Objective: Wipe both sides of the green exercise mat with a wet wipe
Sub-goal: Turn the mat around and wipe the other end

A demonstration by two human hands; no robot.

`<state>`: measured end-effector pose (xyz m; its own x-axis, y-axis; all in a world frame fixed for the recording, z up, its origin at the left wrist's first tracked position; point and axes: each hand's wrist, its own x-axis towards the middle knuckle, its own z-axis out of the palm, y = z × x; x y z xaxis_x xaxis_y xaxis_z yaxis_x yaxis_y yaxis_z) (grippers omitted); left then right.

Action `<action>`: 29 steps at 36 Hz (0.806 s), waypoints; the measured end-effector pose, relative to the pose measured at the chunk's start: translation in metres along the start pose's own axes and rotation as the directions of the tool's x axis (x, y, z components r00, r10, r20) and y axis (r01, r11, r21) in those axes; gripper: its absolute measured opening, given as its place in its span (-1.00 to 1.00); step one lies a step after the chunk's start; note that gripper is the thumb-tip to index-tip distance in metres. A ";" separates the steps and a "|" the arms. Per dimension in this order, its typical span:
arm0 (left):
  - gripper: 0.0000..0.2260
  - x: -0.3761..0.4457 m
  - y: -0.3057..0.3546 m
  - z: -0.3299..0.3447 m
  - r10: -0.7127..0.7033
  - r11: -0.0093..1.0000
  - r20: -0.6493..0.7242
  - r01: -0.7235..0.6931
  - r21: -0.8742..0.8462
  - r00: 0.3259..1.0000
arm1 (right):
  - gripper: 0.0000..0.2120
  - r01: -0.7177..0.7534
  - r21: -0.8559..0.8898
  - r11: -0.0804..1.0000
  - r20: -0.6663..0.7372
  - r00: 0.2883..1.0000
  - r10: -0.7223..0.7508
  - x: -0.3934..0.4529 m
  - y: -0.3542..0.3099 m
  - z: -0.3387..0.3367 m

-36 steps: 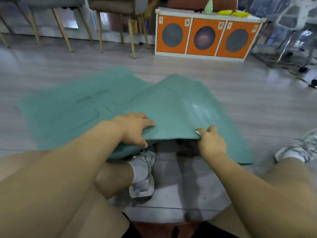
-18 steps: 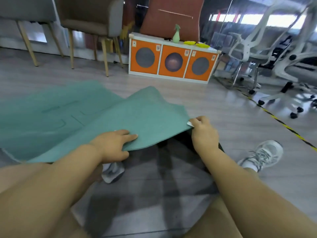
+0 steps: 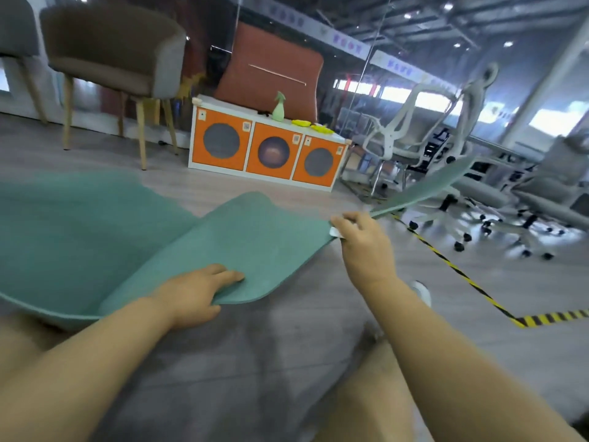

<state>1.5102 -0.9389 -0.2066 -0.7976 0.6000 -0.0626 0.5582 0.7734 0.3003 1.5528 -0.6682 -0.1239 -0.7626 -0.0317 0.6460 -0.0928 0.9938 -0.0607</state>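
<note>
Green foam, thin and flexible: the exercise mat (image 3: 95, 237) is lifted off the grey floor (image 3: 510, 282) along its near edge and folds over itself, with the larger part spreading away to the left of both hands. The left hand (image 3: 194, 295) clamps the mat's near rounded corner, fingers flat on the upper face and thumb under the edge. The right hand (image 3: 360, 240) pinches the mat's edge further right and higher, and a scrap of white, the wet wipe (image 3: 335, 232), shows pressed between its fingers and the mat. From that pinch a thin strip of mat (image 3: 424, 193) runs up and away to the right, seen edge-on and blurred. Between the two grips the mat sags in a shallow curve, clear of the floor below.

Beyond the hands stands an orange-fronted cabinet (image 3: 271, 151) with three round dark panels; small square stickers sit on its doors, too small to read. A pale green spray bottle (image 3: 279, 106) stands on top. Blue characters on the overhead banner (image 3: 347, 39) are blurred and illegible. Yellow-and-black tape (image 3: 462, 275) crosses the floor right of the right hand.
</note>
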 end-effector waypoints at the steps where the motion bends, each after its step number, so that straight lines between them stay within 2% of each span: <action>1: -0.37 0.008 0.010 0.007 0.026 1.000 -0.004 -0.026 0.002 1.000 | -0.70 -0.046 -0.034 0.998 0.025 0.999 0.047 -0.010 0.011 -0.003; 4: -0.41 0.022 0.029 0.027 0.060 0.998 -0.023 -0.060 0.009 0.998 | -0.70 -0.191 0.012 0.982 -0.017 0.981 0.191 -0.039 0.033 -0.009; 6: -0.40 0.035 0.046 0.044 0.106 0.994 -0.024 -0.107 -0.015 0.994 | -0.69 -0.291 -0.016 0.957 0.029 0.956 0.292 -0.062 0.053 -0.017; 8: -0.38 0.048 0.063 0.059 0.154 0.987 -0.005 -0.154 -0.046 0.988 | -0.71 -0.336 -0.048 0.941 0.056 0.939 0.339 -0.087 0.073 -0.026; 12: -0.40 0.073 0.091 0.085 0.240 0.968 0.046 -0.235 -0.093 0.970 | -0.74 -0.374 -0.183 0.909 0.018 0.923 0.383 -0.136 0.099 -0.038; 14: -0.41 0.086 0.102 0.096 0.276 0.960 0.094 -0.268 -0.085 0.957 | -0.73 -0.394 -0.256 0.883 0.053 0.906 0.420 -0.158 0.112 -0.039; 18: -0.43 0.105 0.116 0.116 0.297 0.955 0.182 -0.293 -0.050 0.937 | -0.65 -0.475 -0.356 0.805 0.270 0.772 0.575 -0.181 0.133 -0.033; 20: -0.46 0.111 0.117 0.124 0.300 0.952 0.234 -0.306 -0.010 0.925 | -0.66 -0.497 -0.381 0.779 0.395 0.674 0.624 -0.185 0.140 -0.028; 22: -0.48 0.116 0.114 0.132 0.304 0.946 0.276 -0.323 0.028 0.912 | -0.70 -0.530 -0.398 0.749 0.492 0.566 0.662 -0.181 0.141 -0.024; 24: -0.48 0.121 0.108 0.140 0.300 0.941 0.313 -0.334 0.058 0.901 | -0.80 -0.530 -0.409 0.743 0.568 0.489 0.662 -0.175 0.141 -0.019; 26: -0.47 0.125 0.099 0.147 0.283 0.943 0.342 -0.325 0.069 0.896 | -0.85 -0.520 -0.392 0.759 0.594 0.487 0.640 -0.169 0.139 -0.011; 29: -0.41 0.128 0.081 0.153 0.269 0.950 0.358 -0.308 0.053 0.894 | -0.76 -0.542 -0.327 0.774 0.607 0.507 0.612 -0.156 0.133 0.008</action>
<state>1.4888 -0.7682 -0.3359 -0.4810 0.8180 -0.3154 0.7878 0.5611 0.2538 1.6550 -0.5321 -0.2389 -0.8320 0.5275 -0.1716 0.5512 0.8211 -0.1485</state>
